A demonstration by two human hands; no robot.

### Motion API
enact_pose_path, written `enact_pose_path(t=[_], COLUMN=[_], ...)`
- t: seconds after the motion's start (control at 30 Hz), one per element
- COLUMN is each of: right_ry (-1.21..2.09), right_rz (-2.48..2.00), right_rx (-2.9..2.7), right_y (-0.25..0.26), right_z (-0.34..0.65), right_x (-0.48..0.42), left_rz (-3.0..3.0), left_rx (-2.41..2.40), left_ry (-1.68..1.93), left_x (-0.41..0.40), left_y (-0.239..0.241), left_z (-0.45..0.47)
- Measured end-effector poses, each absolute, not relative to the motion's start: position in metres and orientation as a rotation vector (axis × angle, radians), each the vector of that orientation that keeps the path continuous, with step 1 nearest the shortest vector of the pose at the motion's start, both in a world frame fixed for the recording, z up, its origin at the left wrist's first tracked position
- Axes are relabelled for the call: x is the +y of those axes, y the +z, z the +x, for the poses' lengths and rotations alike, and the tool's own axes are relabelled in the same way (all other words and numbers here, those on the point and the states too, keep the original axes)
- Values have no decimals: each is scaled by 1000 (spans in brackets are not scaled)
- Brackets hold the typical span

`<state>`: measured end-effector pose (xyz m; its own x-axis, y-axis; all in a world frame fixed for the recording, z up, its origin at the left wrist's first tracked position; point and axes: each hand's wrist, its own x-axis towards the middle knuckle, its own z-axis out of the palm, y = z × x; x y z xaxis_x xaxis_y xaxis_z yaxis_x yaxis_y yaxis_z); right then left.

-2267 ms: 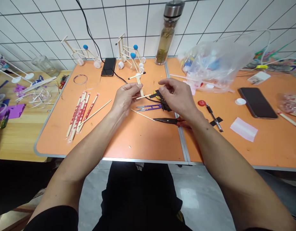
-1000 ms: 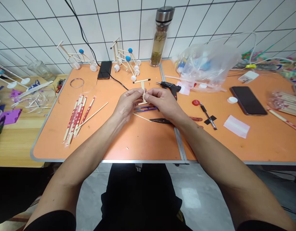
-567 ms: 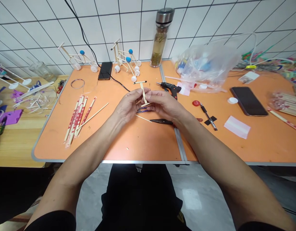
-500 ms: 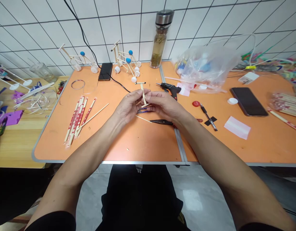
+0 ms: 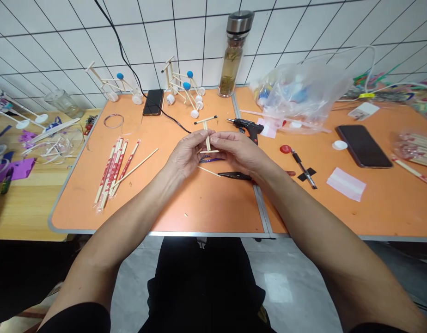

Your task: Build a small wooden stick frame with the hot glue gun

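Both hands meet above the middle of the orange table (image 5: 199,208). My left hand (image 5: 186,155) and my right hand (image 5: 239,152) pinch a small frame of wooden sticks (image 5: 206,134) between their fingertips. The frame stands upright: one long stick, a short cross stick with dark tips on top, and another cross stick low down by my fingers. Just under my hands lie purple-handled snips (image 5: 210,160), a loose wooden stick (image 5: 208,171) and black pliers (image 5: 236,175). A black glue gun (image 5: 246,126) rests right behind my right hand.
Wrapped chopsticks (image 5: 112,169) lie at the left. Two finished stick models with blue balls (image 5: 184,88) stand by the tiled wall beside a phone (image 5: 154,99) on a cable. A glass bottle (image 5: 234,55), a plastic bag (image 5: 300,92), another phone (image 5: 364,145) and a pen (image 5: 303,162) are to the right.
The black glue gun that my right hand held has been set down on the table. Both hands have since closed on the stick frame and hold it nearly still.
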<state>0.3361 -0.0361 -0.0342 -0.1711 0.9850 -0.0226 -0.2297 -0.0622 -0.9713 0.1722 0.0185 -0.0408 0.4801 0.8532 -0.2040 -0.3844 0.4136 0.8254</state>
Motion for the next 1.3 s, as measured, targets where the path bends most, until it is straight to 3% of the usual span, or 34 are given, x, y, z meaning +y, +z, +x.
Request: enact_pose_path(t=[0.37, 0.87, 1.13, 1.3], right_ry=[1082, 930, 194, 349], right_rz=[-1287, -1381, -1817, -1764], right_rx=[-1289, -1448, -1345, -1333], right_y=[-29, -27, -20, -31], right_z=[330, 330, 403, 406], right_x=[-42, -38, -26, -19], left_rz=[820, 1036, 801, 739], left_rx=[708, 812, 876, 861], left_ry=[962, 1000, 1057, 1093], left_x=[10, 17, 28, 30], left_y=[-45, -43, -45, -50], left_z=[173, 171, 172, 174])
